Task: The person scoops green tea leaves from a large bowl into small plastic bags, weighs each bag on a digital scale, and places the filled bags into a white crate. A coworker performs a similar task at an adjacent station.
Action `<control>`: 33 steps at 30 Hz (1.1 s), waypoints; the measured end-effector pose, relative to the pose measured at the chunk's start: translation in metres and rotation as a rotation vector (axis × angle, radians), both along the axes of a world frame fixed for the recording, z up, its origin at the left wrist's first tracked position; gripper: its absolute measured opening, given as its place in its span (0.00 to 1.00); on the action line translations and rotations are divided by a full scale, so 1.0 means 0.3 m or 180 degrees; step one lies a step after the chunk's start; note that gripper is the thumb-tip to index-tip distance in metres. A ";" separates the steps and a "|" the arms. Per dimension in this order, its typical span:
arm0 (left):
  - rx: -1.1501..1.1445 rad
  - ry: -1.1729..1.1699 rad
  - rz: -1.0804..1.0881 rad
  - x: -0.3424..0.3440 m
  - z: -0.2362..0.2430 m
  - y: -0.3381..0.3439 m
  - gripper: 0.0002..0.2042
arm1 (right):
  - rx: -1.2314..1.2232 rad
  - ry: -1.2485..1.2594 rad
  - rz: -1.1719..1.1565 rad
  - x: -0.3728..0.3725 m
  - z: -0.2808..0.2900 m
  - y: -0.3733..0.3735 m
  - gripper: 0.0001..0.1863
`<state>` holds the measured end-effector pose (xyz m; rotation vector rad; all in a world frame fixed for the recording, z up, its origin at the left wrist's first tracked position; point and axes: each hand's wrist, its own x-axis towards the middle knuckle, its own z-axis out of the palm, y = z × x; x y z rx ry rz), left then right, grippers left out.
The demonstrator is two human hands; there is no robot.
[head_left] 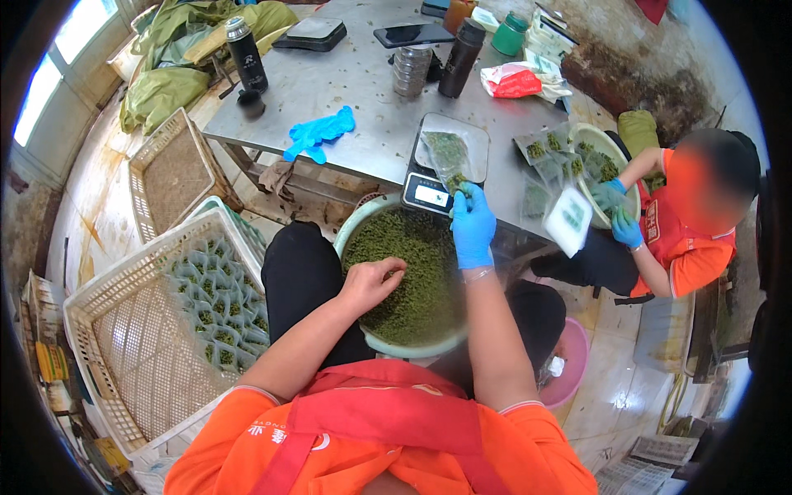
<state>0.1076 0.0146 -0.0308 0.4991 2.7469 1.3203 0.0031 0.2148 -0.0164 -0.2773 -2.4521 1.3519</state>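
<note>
My right hand [473, 229], in a blue glove, is closed at the near end of a clear plastic bag [446, 153] with green peppercorns in it. The bag lies over the pan of a digital scale [478, 147] at the table's front edge. Below the scale, a pale green basin [412, 351] between my knees holds a heap of loose green peppercorns [404, 307]. Bare and ungloved, my left hand [374, 285] hovers over the basin's left part with fingers curled in; whether anything is in them is hidden.
Left of me, a white plastic crate [132, 309] contains several filled bags [219, 301]. On the metal table [363, 78] lie a blue glove [322, 132], bottles and a phone [414, 35]. At right, a co-worker [693, 223] in blue gloves works over another basin [587, 132]. A pink basin [575, 363] stands by my right leg.
</note>
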 end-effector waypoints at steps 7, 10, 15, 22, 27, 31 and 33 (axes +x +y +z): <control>0.0040 -0.0113 0.0016 0.008 0.004 0.000 0.09 | 0.1518 -0.0173 0.0097 -0.048 0.079 -0.041 0.12; 0.0076 -0.0202 0.0032 0.003 0.000 -0.006 0.10 | -0.0152 0.0286 -0.0034 0.008 0.072 -0.041 0.06; 0.1870 -0.0926 0.0159 -0.001 -0.008 0.028 0.19 | -0.1909 -0.0698 0.0828 0.237 0.116 -0.015 0.07; 0.2157 -0.1262 0.0093 -0.015 -0.043 0.044 0.17 | -0.1050 -0.0476 0.0323 0.136 0.098 -0.016 0.16; 0.2258 -0.1369 0.0272 -0.018 -0.054 0.027 0.15 | -0.1367 -0.0316 0.0353 -0.006 0.055 -0.010 0.09; 0.2273 -0.1235 0.0376 -0.011 -0.051 0.025 0.17 | -0.2172 -0.0186 0.0620 0.138 0.096 0.002 0.04; 0.1891 -0.0869 0.0252 -0.007 -0.009 0.036 0.19 | -0.2145 -0.0718 0.1026 0.237 0.096 -0.007 0.05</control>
